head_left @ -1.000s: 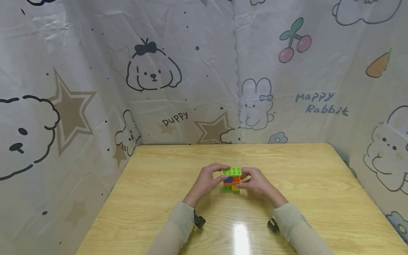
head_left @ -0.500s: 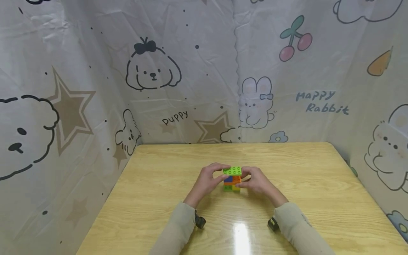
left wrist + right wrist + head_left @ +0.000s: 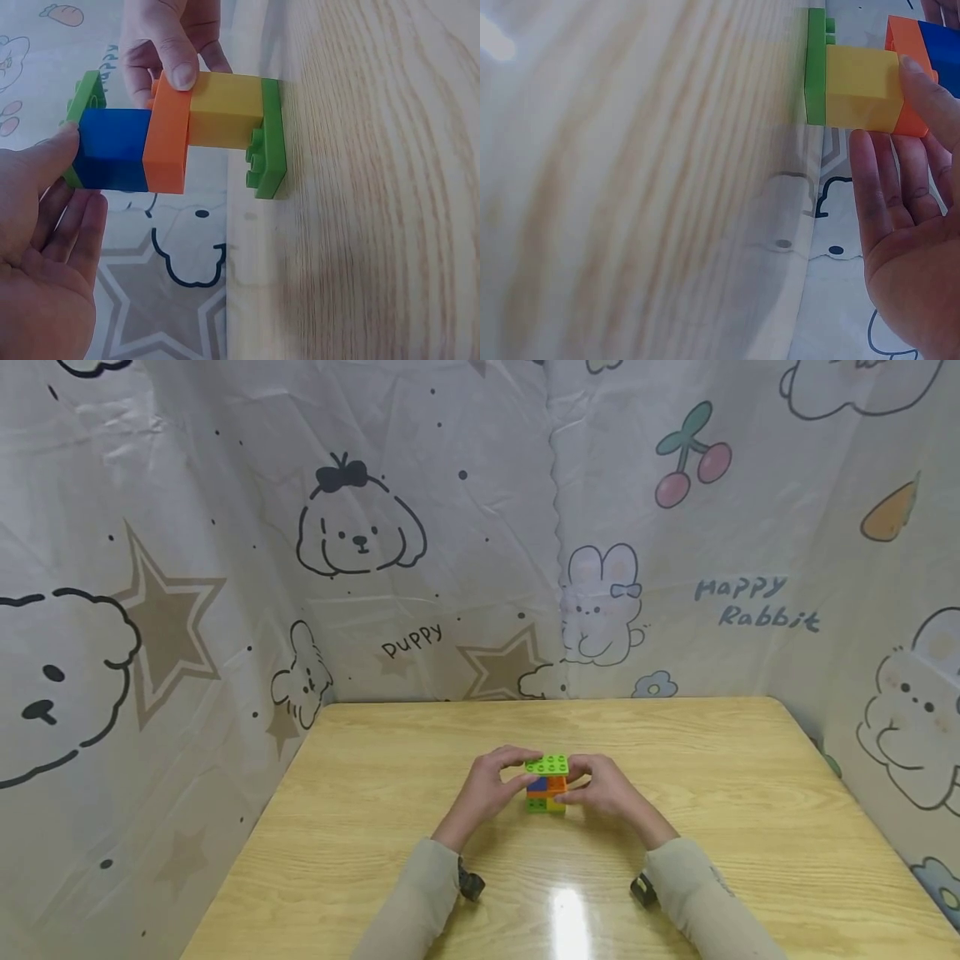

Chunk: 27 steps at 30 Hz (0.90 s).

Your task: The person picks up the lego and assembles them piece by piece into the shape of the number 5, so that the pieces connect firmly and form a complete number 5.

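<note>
A stack of toy building bricks stands on the wooden table between the hands. A flat green brick forms its base, with a yellow brick at one end of it. Over that lies a flat orange brick, then a blue brick at the opposite end. The top green brick caps the blue one, its studs upward. My left hand pinches this top green brick from the left, thumb in front and fingers behind. My right hand pinches the orange brick, its thumb tip at the yellow brick's upper edge.
The wooden table reaches back to a pale cloth curtain printed with cartoon animals, which also hangs along both sides. Small black wrist cameras sit under the sleeves. Light glares off the table's near part.
</note>
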Available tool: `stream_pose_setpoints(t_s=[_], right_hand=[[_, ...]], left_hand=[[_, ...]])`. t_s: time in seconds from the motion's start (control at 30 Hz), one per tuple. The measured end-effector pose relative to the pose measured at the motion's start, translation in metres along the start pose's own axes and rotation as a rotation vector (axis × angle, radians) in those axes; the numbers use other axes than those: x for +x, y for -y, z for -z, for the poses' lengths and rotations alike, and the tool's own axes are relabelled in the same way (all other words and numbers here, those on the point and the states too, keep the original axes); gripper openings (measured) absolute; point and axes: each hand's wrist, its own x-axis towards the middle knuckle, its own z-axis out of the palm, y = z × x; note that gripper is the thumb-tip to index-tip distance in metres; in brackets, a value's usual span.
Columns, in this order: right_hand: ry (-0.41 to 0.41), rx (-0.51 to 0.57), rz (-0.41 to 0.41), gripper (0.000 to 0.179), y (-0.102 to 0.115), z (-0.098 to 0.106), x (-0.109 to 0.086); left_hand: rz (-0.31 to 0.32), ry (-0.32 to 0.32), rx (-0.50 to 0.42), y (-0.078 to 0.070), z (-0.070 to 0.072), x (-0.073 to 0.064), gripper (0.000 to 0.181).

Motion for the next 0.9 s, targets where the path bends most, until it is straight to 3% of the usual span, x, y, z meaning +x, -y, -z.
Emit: stream_pose_setpoints(t_s=[0.4,0.9], right_hand=[[-0.005,-0.037,0.004,0.021,-0.0001,0.0001,0.001],[0.013,0.011,-0.013,0.022,-0.0016,0.0008,0.0002]], left_hand=[[-0.006,0.009,-0.001,-0.0007,0.001,-0.0002,0.036],[-0.041,0.0,0.028,0.0011,-0.0029,-0.0017,0.036]])
